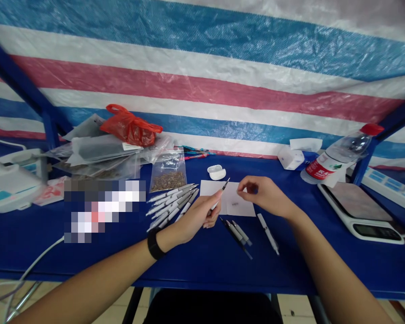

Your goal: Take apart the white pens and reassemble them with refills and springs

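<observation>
My left hand (200,215) is closed round a pen part with a dark pointed tip (226,183) that sticks up past the thumb; most of it is hidden in the fingers. Over the right side of a white sheet of paper (207,189), my right hand (261,194) is held in a pinch, and what is between its fingertips is too small to make out. A few tiny dark pieces (235,204) lie on the paper. Nearer me are several short pen parts (238,231), a thin dark refill (241,246) and a white pen barrel (268,235). Left of my hands, white pens (171,206) lie bunched together.
Behind the pens is a clear bag of small brown pieces (168,180). A white earphone case (217,172) sits open behind the paper. At right stand a water bottle (335,157) and a scale (364,207); plastic bags (101,148) are piled at left.
</observation>
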Motion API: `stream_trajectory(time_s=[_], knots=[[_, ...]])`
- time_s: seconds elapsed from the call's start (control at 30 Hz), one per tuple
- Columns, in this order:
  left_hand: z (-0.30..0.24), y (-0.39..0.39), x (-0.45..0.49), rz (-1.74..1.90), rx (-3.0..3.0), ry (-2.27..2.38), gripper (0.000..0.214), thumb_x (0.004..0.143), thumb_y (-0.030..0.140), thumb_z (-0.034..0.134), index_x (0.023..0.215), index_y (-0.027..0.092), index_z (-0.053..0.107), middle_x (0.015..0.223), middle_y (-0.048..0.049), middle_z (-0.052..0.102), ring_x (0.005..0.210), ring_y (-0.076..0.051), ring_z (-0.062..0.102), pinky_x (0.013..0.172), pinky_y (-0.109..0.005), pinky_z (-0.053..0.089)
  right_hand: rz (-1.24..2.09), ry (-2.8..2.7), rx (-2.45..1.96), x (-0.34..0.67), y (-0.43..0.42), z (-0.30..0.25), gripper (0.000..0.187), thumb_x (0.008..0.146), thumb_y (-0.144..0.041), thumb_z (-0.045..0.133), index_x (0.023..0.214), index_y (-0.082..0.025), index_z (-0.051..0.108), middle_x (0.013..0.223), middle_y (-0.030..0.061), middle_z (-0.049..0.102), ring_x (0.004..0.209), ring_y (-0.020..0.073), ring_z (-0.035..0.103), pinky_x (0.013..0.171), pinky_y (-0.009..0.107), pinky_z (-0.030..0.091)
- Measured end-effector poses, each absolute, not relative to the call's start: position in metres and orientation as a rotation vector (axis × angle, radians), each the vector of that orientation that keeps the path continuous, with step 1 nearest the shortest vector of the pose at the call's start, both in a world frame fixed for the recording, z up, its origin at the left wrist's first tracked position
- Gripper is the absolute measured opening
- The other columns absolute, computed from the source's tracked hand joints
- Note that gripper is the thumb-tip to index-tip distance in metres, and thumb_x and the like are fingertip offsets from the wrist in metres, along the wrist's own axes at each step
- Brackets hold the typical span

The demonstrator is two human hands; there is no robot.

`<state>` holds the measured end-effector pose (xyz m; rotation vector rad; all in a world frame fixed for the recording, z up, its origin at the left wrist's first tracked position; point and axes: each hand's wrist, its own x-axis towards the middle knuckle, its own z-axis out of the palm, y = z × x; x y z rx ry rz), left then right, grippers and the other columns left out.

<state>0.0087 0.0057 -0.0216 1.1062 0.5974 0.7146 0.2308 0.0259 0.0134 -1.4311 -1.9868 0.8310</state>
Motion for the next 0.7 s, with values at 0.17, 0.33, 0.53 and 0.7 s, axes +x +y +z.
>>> stream_trajectory(time_s=[0.17,0.33,0.53,0.7], knots=[[-0.023,0.001,0.009,0.715,1.107,0.577,0.06,0.093,0.066,0.053,0.056,0.02,0.04,0.042,0.0089,0.027,0.038,-0.006,0.026,0.046,-0.024,0.023,1.027,-1.808,-1.342,0.228,0.025,0.014,0.019,0.077,-0.039,0.068,0.079,-0.02,0.064,0.073,0.0009,0.065,0.066,0.0163,0.058,0.065,0.031,0.046],[-0.023,0.003,0.01,0.765,1.143,0.622,0.061,0.093,0.068,0.051,0.055,0.021,0.041,0.04,0.0097,0.027,0.037,-0.007,0.029,0.057,-0.027,0.044,1.124,-1.864,-1.412,0.226,0.03,-0.001,0.015,0.074,-0.034,0.068,0.077,-0.019,0.064,0.079,0.003,0.07,0.076,0.0195,0.065,0.078,0.035,0.05],[-0.025,0.007,0.009,0.918,1.314,0.691,0.066,0.092,0.074,0.047,0.051,0.023,0.04,0.038,0.0096,0.03,0.038,-0.009,0.043,0.092,-0.039,0.052,1.166,-1.865,-1.439,0.228,0.034,-0.011,0.017,0.074,-0.034,0.068,0.08,-0.019,0.063,0.082,0.0033,0.07,0.079,0.0195,0.066,0.078,0.034,0.05],[-0.019,0.005,0.009,0.8,1.333,0.711,0.069,0.092,0.076,0.043,0.05,0.022,0.033,0.038,0.0103,0.025,0.04,-0.012,0.056,0.105,-0.042,0.046,1.152,-1.907,-1.439,0.228,0.033,-0.008,0.014,0.076,-0.032,0.068,0.08,-0.019,0.063,0.081,0.0034,0.071,0.079,0.0196,0.068,0.078,0.034,0.051]])
